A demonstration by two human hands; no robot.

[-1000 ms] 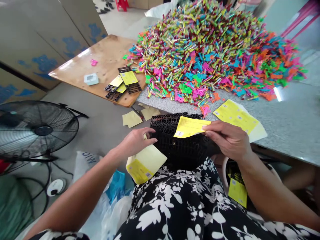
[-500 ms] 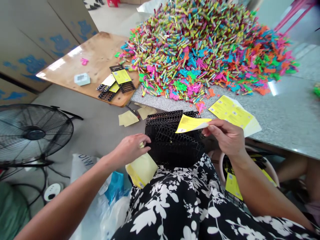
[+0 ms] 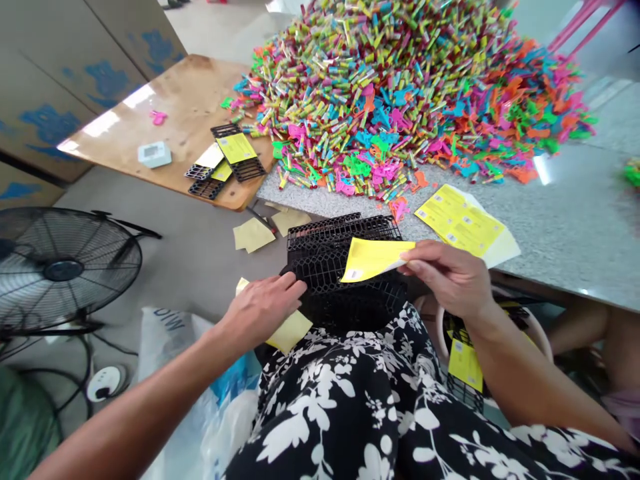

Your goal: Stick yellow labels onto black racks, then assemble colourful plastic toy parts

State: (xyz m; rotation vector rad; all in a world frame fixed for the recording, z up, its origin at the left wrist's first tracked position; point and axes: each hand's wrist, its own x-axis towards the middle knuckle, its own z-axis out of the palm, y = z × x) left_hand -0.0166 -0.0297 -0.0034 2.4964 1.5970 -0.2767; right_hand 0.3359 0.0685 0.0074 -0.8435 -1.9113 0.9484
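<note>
My right hand (image 3: pixel 450 277) pinches a yellow printed sticker (image 3: pixel 373 259) by its right end, its left part hanging over the stack. Below it, a stack of black plastic grid trays (image 3: pixel 345 310) rests on my lap. My left hand (image 3: pixel 265 303) is closed at the left edge of the upper grid tray (image 3: pixel 320 270); its thumb is partly hidden. Pale yellow backing paper (image 3: pixel 293 332) shows under that hand, and another bit sticks out behind it. On the grey table edge to the right lie yellow sticker sheets (image 3: pixel 460 217).
A big heap of colourful small tubes and plastic pieces (image 3: pixel 370 100) covers the table. Labelled grid trays (image 3: pixel 235 150) lie on the wooden board (image 3: pixel 185 87). A black fan (image 3: pixel 63 267) stands left. At right is a tub (image 3: pixel 543 333) with labelled trays, beside another person's arm.
The sticker in my right hand has come lower and left over the trays. My left hand has closed in on the tray edge, and the upper tray has shifted.
</note>
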